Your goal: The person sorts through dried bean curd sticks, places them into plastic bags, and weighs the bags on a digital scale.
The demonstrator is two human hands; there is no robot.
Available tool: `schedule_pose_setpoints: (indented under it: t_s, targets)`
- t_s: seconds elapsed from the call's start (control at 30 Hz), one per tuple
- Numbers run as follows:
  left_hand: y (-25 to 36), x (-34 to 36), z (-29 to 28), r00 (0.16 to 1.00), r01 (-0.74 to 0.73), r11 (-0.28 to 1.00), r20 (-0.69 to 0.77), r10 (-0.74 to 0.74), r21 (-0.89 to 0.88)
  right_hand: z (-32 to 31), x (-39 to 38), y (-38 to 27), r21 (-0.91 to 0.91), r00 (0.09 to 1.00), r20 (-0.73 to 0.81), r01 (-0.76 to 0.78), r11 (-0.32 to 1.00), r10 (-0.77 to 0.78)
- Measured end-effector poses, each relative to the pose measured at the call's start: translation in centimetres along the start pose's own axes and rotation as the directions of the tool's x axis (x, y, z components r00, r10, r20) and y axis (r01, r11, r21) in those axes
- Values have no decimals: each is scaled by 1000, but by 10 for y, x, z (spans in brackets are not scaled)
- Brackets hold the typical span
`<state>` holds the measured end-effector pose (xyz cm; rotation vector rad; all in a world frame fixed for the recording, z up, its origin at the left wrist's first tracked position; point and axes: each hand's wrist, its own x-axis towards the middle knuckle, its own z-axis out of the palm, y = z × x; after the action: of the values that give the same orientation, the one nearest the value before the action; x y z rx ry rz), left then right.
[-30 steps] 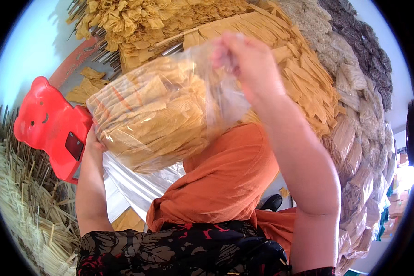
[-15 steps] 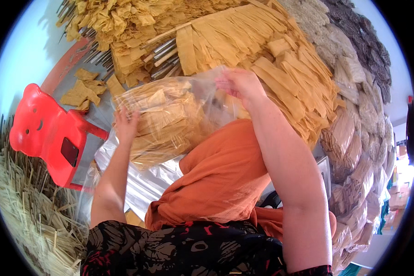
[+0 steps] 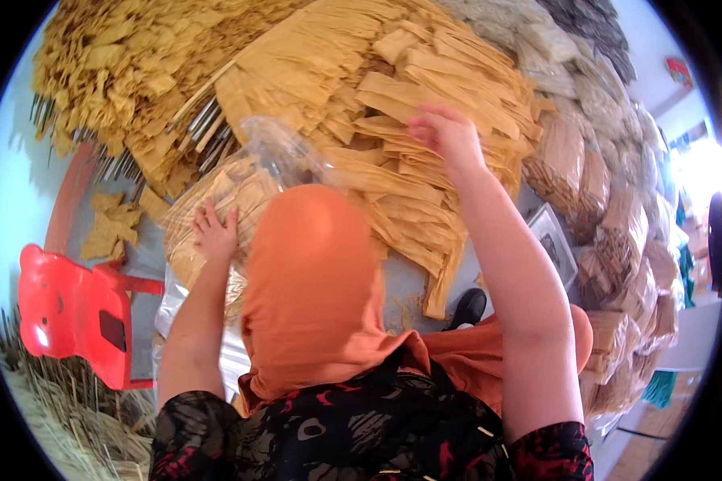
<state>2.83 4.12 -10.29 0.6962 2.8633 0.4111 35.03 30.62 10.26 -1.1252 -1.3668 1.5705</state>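
A clear plastic bag (image 3: 274, 143) full of flat, yellow-tan dried strips that look like tofu skin lies against my orange-clad knee. Its loose mouth stands up on the far side. My left hand (image 3: 215, 232) rests on the bag's side with its fingers spread. Out to the right, my right hand (image 3: 445, 135) is over a heap of the same yellow strips (image 3: 409, 180), its fingers partly bent and apart, with nothing seen in them. Whether its fingertips touch the strips I cannot tell.
At the left stands a red plastic chair (image 3: 72, 309) with a dark phone (image 3: 112, 329) on its seat. Bundled sticks (image 3: 204, 132) poke out beneath the yellow stack. Filled clear bags (image 3: 565, 156) are piled at the right, near a framed pane (image 3: 549, 240) and my dark shoe (image 3: 469, 306).
My right hand has let go of the bag's mouth and moved right over the loose strips. The bag has settled lower against my knee, with my left hand still on it.
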Motion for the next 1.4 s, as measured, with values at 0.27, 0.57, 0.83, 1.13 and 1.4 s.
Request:
schedule_pose_setpoints:
  t_s: [0.27, 0.57, 0.83, 1.13, 1.4]
  targets:
    - [140, 25, -170, 793, -506, 721, 73, 605, -474, -116, -3, 149, -281, 927, -104, -375, 883, 361]
    - [315, -38, -66, 425, -812, 569, 539, 727, -129, -78, -53, 269, -354, 833, 171, -446, 822, 525]
    - [252, 22, 125, 879, -73, 849, 369, 303, -523, -130, -60, 317, -456, 861, -39, -468, 757, 508]
    - [314, 8, -32, 742, -71, 905, 584, 329, -419, -74, -54, 199, -733, 998, -39, 2, 681, -45]
    - [383, -119, -176, 459, -199, 575, 443, 770, -794, -46, -43, 99, -447, 841, -103, 438, 780, -531]
